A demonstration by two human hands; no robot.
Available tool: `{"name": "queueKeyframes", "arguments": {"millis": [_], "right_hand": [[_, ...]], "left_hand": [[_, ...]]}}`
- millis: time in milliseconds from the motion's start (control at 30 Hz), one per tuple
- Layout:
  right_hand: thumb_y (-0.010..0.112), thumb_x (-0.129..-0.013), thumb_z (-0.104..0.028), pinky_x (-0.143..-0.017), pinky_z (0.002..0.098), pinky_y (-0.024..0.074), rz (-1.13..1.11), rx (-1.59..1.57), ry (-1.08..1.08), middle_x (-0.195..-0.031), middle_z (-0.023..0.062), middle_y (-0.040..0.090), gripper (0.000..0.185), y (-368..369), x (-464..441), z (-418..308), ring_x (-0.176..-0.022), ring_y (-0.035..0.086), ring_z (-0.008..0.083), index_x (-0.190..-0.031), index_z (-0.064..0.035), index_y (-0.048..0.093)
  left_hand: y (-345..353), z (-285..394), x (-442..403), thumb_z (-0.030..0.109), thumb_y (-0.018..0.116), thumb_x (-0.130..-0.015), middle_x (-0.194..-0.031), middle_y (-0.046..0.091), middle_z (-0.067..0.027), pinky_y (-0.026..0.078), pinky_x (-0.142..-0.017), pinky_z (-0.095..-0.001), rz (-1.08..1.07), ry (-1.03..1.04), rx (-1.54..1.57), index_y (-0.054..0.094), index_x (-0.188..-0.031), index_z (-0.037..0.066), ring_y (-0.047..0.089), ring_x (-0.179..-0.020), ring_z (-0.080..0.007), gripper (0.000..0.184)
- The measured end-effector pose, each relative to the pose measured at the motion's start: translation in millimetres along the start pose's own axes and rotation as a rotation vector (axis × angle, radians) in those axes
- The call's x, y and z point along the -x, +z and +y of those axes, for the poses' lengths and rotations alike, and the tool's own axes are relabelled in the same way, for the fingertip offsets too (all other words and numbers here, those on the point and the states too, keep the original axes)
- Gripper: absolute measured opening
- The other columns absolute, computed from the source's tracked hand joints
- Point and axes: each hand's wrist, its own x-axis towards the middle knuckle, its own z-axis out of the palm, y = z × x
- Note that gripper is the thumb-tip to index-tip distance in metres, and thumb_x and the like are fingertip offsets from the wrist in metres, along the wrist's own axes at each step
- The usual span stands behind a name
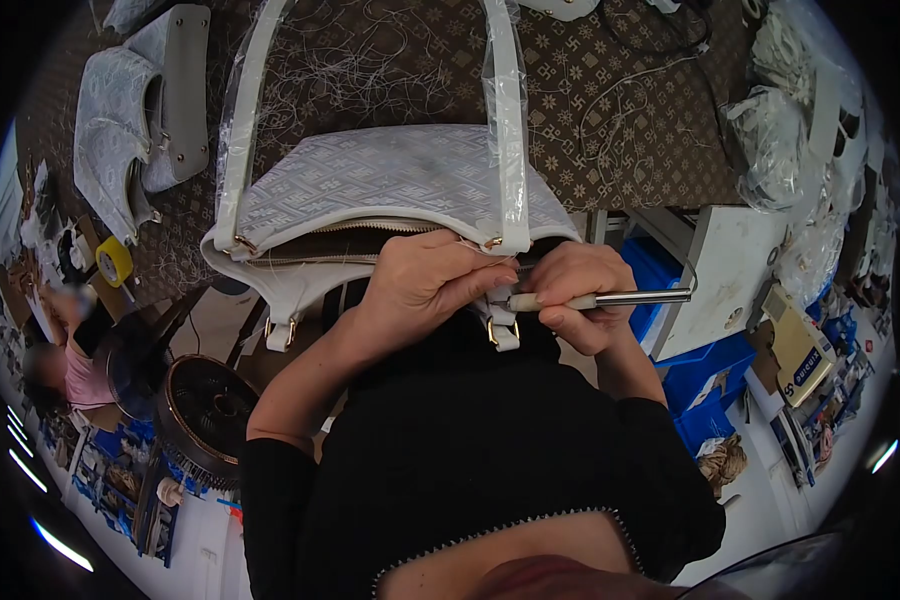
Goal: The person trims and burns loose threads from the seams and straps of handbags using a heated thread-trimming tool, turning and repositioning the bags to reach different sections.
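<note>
A pale grey patterned handbag (370,180) lies on its side at the table's front edge, its zipped opening towards me. Its white handles (511,130) are wrapped in clear plastic. With fingers pinched, my left hand (425,285) grips the bag's rim near the base of the right handle, where fine loose threads show. My right hand (585,290) is closed around a slim tool (640,298) with a pale grip and a shiny metal shaft. The tool's inner end is close to my left fingertips; its exact contact is hidden. A gold-buckled tab (503,333) hangs below.
Similar bags (120,130) lie at the table's left. Thread scraps (370,75) cover the brown patterned cloth (630,120). Yellow tape (114,262), a fan (207,410) and a person in pink (85,375) are on the left. Blue bins (705,375) and plastic wrap (770,150) stand right.
</note>
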Motion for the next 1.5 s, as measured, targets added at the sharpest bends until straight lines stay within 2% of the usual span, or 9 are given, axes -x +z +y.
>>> {"name": "queueKeyframes", "arguments": {"millis": [467,733,800,833,900,1100,1233,1300,1500], "right_hand": [[0.066,-0.076,-0.006,-0.061,0.0307,0.0497,0.085,-0.213,-0.081,-0.071,0.0106,0.062,0.011,-0.2,1.7,7.0,-0.066,0.062,0.022,-0.085,-0.0026,0.059],[0.06,-0.087,-0.018,-0.06,0.032,0.0486,0.25,-0.338,-0.12,-0.071,0.01,0.057,0.017,-0.1,-2.2,9.7,-0.065,0.055,0.0192,-0.088,-0.0038,0.052],[0.06,-0.087,-0.021,-0.058,0.0309,0.0474,0.265,-0.301,-0.121,-0.07,0.0095,0.056,0.019,-0.9,-3.8,10.9,-0.064,0.054,0.0188,-0.087,-0.0045,0.05],[0.06,-0.087,-0.021,-0.058,0.0309,0.0474,0.256,-0.307,-0.131,-0.07,0.0095,0.056,0.019,-1.4,-4.4,11.6,-0.064,0.054,0.0188,-0.087,-0.0045,0.05],[0.06,-0.087,-0.023,-0.058,0.0306,0.0463,0.285,-0.307,-0.111,-0.071,0.0101,0.056,0.022,-3.6,-5.4,12.2,-0.065,0.054,0.0194,-0.087,-0.0049,0.049],[0.06,-0.086,-0.026,-0.061,0.0315,0.0452,0.343,-0.233,-0.25,-0.07,0.0103,0.053,0.023,-15.0,-11.8,-14.3,-0.069,0.055,0.0208,-0.09,-0.0069,0.048],[0.063,-0.084,-0.023,-0.075,0.0426,0.0504,0.027,-0.318,-0.58,-0.073,0.007,0.059,0.021,-13.0,-18.3,-41.1,-0.071,0.061,0.0255,-0.094,-0.0095,0.051],[0.062,-0.084,-0.02,-0.079,0.0463,0.0495,-0.123,-0.263,-0.441,-0.078,0.0093,0.062,0.017,-6.7,-27.6,-38.6,-0.072,0.062,0.0252,-0.093,-0.0087,0.053],[0.058,-0.088,-0.018,-0.091,0.0491,0.0419,0.171,-0.355,-0.095,-0.075,0.0068,0.059,0.013,25.1,-25.7,12.1,-0.072,0.058,0.0183,-0.092,-0.0083,0.05]], "left_hand": [[-0.2,1.5,3.8,0.015,0.069,-0.078,-0.082,0.066,-0.0089,0.05,-0.062,-0.0285,0.057,-0.114,0.028,0.067,-0.09,0.004,0.063,-0.069,-0.021,0.017],[-119.7,59.5,60.7,0.017,0.076,-0.07,-0.111,0.059,-0.0162,0.052,-0.08,-0.0362,-0.24,0.439,0.254,0.059,-0.11,0.003,0.061,-0.099,-0.0273,0.046],[-122.2,67.3,76.4,0.015,0.074,-0.071,-0.111,0.059,-0.0134,0.05,-0.085,-0.038,0.378,0.573,-0.325,0.061,-0.108,0.006,0.059,-0.103,-0.0263,0.04],[-128.4,62.5,79.1,0.015,0.074,-0.071,-0.111,0.059,-0.0134,0.05,-0.085,-0.038,0.385,0.577,-0.337,0.061,-0.108,0.006,0.059,-0.103,-0.0263,0.04],[-141.5,38.0,79.1,0.015,0.073,-0.069,-0.109,0.057,-0.0086,0.045,-0.09,-0.0396,0.381,-0.187,-0.6,0.065,-0.1,0.009,0.056,-0.105,-0.0253,0.033],[-113.8,0.8,61.7,0.011,0.073,-0.063,-0.105,0.057,-0.0009,0.039,-0.087,-0.0357,0.289,0.007,-1.135,0.068,-0.088,0.015,0.051,-0.105,-0.0219,0.027],[-70.5,1.1,60.2,0.012,0.072,-0.063,-0.089,0.056,0.0015,0.038,-0.077,-0.0313,0.152,0.127,-0.89,0.067,-0.089,0.013,0.053,-0.087,-0.0168,0.027],[-54.8,7.6,56.6,0.01,0.072,-0.064,-0.089,0.056,0.0014,0.038,-0.076,-0.0304,0.113,0.096,-0.83,0.067,-0.09,0.012,0.053,-0.086,-0.0162,0.027],[-46.6,28.5,45.0,0.02,0.068,-0.074,-0.09,0.059,-0.0045,0.045,-0.07,-0.0305,0.046,-0.018,-0.596,0.065,-0.094,0.005,0.057,-0.084,-0.0214,0.026]]}}
